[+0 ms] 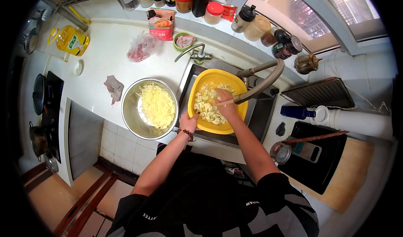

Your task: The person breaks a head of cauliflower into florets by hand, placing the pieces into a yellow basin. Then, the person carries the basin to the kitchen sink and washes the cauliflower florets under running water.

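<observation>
A yellow plastic basin [240, 83] stands tilted over the sink, with pale cauliflower florets [211, 116] in what looks like water. My left hand [188, 121] grips the basin's lower left rim, a beaded bracelet on that wrist. Inside the basin, my right hand [225, 101] reaches down among the florets, under the faucet's spout. Its fingers are partly hidden, so I cannot tell what they hold. Left of the basin, a steel bowl [131, 116] contains pale yellow shreds [157, 107].
The sink [259, 121] lies beneath the basin, with a thick curved faucet [270, 75] arching over it. A thinner tap [195, 54] stands behind. A grey cloth [113, 88] and an oil bottle [73, 40] are on the left counter; a black tray [321, 165] is at right.
</observation>
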Action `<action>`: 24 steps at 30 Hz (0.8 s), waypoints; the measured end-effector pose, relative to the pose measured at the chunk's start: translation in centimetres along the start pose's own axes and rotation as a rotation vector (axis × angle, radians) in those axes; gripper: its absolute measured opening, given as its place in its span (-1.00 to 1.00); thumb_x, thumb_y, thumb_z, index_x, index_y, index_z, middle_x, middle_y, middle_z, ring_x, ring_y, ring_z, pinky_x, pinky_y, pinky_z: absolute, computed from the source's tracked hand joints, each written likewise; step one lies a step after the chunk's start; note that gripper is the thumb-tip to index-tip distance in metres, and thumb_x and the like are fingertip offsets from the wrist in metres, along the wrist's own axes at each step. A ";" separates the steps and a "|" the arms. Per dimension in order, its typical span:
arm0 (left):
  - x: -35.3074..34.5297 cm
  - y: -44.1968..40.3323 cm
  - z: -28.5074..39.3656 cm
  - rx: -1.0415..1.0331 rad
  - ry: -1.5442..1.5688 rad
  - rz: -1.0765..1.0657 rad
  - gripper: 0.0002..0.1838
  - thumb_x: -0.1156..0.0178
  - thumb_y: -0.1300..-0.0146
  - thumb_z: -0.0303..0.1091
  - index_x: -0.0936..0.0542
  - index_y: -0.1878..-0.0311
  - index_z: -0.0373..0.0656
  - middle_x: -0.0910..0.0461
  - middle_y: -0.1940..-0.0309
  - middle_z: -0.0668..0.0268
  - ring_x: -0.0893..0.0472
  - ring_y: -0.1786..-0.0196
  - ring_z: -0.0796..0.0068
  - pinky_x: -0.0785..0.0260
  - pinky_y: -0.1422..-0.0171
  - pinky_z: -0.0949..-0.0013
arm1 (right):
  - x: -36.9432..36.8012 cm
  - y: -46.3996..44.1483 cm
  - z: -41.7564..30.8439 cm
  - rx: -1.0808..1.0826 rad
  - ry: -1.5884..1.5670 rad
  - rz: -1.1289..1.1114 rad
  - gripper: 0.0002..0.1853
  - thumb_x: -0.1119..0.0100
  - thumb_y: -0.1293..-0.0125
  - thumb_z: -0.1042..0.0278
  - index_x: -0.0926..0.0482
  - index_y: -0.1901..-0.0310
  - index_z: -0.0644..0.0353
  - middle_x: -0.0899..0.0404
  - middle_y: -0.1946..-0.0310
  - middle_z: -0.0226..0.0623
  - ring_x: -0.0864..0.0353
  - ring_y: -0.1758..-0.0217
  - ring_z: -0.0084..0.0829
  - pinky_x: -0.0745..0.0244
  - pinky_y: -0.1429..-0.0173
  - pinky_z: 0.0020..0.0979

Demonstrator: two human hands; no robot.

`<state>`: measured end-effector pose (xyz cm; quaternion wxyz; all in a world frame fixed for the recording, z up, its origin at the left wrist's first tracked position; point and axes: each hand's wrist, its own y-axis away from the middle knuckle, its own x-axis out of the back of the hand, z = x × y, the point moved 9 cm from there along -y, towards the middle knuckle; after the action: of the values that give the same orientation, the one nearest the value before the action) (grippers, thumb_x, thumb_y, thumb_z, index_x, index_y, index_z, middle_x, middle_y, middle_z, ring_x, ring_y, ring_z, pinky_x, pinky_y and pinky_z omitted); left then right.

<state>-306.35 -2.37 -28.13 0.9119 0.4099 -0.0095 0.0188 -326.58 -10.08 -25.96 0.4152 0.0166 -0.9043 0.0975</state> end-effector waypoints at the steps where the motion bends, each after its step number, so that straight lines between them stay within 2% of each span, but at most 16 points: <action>1: 0.0 -0.1 0.0 -0.001 0.001 0.002 -0.61 -0.10 -0.36 -0.51 -0.56 -0.24 -0.27 -0.72 0.09 0.14 -0.79 0.22 0.28 -0.78 0.35 0.25 | 0.4 -0.1 0.3 -0.016 0.076 0.027 -0.64 -0.37 -0.27 0.40 -0.64 -0.09 0.23 -0.70 0.12 -0.01 -0.67 -0.04 0.03 -0.56 -0.18 -0.12; 3: -0.2 -0.3 0.0 -0.041 -0.009 -0.010 -0.62 -0.10 -0.36 -0.51 -0.57 -0.23 -0.27 -0.72 0.08 0.13 -0.79 0.22 0.27 -0.78 0.34 0.24 | 1.0 -0.1 1.4 -0.165 0.156 0.014 -0.62 -0.40 -0.27 0.35 -0.63 -0.10 0.25 -0.68 0.14 0.06 -0.65 -0.01 0.10 -0.56 -0.13 -0.07; 4: -0.3 -0.3 0.0 -0.041 -0.009 -0.010 -0.62 -0.10 -0.36 -0.51 -0.57 -0.23 -0.27 -0.72 0.08 0.13 -0.79 0.22 0.27 -0.78 0.34 0.24 | 1.6 -0.6 0.6 -0.165 0.156 0.014 -0.62 -0.40 -0.27 0.35 -0.63 -0.10 0.25 -0.68 0.14 0.06 -0.65 -0.01 0.10 -0.56 -0.13 -0.07; 6: -0.6 -0.3 -0.4 -0.009 0.024 0.005 -0.64 -0.12 -0.36 -0.50 -0.58 -0.21 -0.27 -0.72 0.08 0.13 -0.79 0.21 0.28 -0.78 0.33 0.23 | -1.2 -0.3 0.7 -0.379 0.093 -0.428 -0.66 -0.32 -0.31 0.24 -0.66 -0.07 0.15 -0.69 0.03 0.01 -0.65 -0.07 0.07 -0.54 -0.19 -0.04; 10: -0.9 0.4 0.4 0.030 -0.003 0.049 -0.64 -0.16 -0.33 -0.51 -0.60 -0.19 -0.27 -0.73 0.10 0.12 -0.79 0.22 0.28 -0.78 0.33 0.23 | -3.3 0.2 -0.6 -0.421 0.137 -0.525 -0.73 -0.28 -0.32 0.26 -0.68 0.00 0.16 -0.66 0.02 0.05 -0.63 -0.08 0.06 -0.54 -0.18 -0.05; 12: -0.4 0.1 0.2 0.012 -0.027 0.049 -0.63 -0.16 -0.33 -0.51 -0.60 -0.20 -0.26 -0.73 0.10 0.12 -0.79 0.22 0.27 -0.78 0.34 0.23 | -2.4 -0.1 -0.5 -0.133 -0.103 -0.162 -0.74 -0.27 -0.30 0.28 -0.69 0.03 0.17 -0.63 -0.01 0.05 -0.61 -0.09 0.07 -0.53 -0.18 -0.03; 13: -0.2 0.1 0.3 -0.005 -0.050 0.050 -0.62 -0.16 -0.33 -0.51 -0.60 -0.21 -0.25 -0.73 0.10 0.12 -0.79 0.22 0.27 -0.77 0.35 0.23 | -3.1 0.6 1.3 -0.135 -0.105 -0.161 -0.74 -0.27 -0.30 0.28 -0.69 0.03 0.17 -0.63 -0.01 0.05 -0.61 -0.09 0.07 -0.53 -0.18 -0.03; 14: 0.0 0.1 0.5 -0.004 -0.051 0.051 -0.62 -0.16 -0.33 -0.51 -0.60 -0.21 -0.25 -0.73 0.10 0.12 -0.79 0.22 0.27 -0.77 0.35 0.23 | -2.6 1.1 3.1 -0.120 -0.007 -0.072 -0.72 -0.28 -0.29 0.28 -0.69 0.00 0.17 -0.61 -0.03 0.04 -0.60 -0.10 0.07 -0.52 -0.20 -0.02; 16: 0.0 0.3 1.4 -0.063 -0.119 0.026 -0.61 -0.16 -0.33 -0.51 -0.59 -0.23 -0.23 -0.73 0.12 0.12 -0.79 0.23 0.27 -0.77 0.36 0.24 | -1.2 1.0 2.9 -0.103 0.090 0.016 -0.69 -0.28 -0.28 0.28 -0.69 -0.02 0.17 -0.60 -0.05 0.02 -0.59 -0.11 0.08 -0.51 -0.21 -0.01; 18: -0.1 0.2 1.3 -0.056 -0.095 0.022 -0.61 -0.16 -0.34 -0.50 -0.59 -0.22 -0.25 -0.73 0.12 0.10 -0.79 0.24 0.26 -0.76 0.37 0.24 | 0.6 1.1 2.0 -0.093 0.331 0.067 -0.67 -0.30 -0.27 0.27 -0.68 -0.05 0.18 -0.60 -0.07 -0.01 -0.59 -0.12 0.08 -0.50 -0.23 0.02; 19: -0.2 0.1 1.2 -0.049 -0.071 0.018 -0.62 -0.17 -0.34 -0.49 -0.58 -0.22 -0.26 -0.73 0.12 0.07 -0.79 0.24 0.25 -0.76 0.37 0.25 | 0.9 1.1 1.4 -0.092 0.333 0.068 -0.67 -0.30 -0.27 0.27 -0.68 -0.05 0.18 -0.60 -0.07 -0.01 -0.59 -0.12 0.08 -0.50 -0.23 0.02; 22: -0.7 0.5 1.0 -0.017 -0.006 0.008 -0.62 -0.17 -0.34 -0.49 -0.58 -0.23 -0.27 -0.73 0.13 0.08 -0.79 0.23 0.26 -0.75 0.38 0.26 | 0.0 1.2 -0.5 -0.196 0.050 -0.051 -0.65 -0.32 -0.26 0.24 -0.68 -0.05 0.17 -0.60 -0.08 -0.03 -0.59 -0.11 0.09 -0.50 -0.22 0.03; 24: -1.0 0.4 0.8 -0.025 -0.051 0.010 -0.61 -0.17 -0.34 -0.50 -0.58 -0.24 -0.25 -0.74 0.14 0.10 -0.79 0.25 0.27 -0.75 0.39 0.26 | -1.5 1.0 -3.1 -0.080 0.096 -0.248 -0.61 -0.33 -0.26 0.21 -0.67 -0.09 0.15 -0.60 -0.09 -0.04 -0.57 -0.14 0.09 -0.48 -0.22 0.04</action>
<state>-307.33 -2.71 -27.34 0.9164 0.3986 -0.0348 0.0126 -323.41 -8.56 -25.28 0.4670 0.1071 -0.8777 0.0097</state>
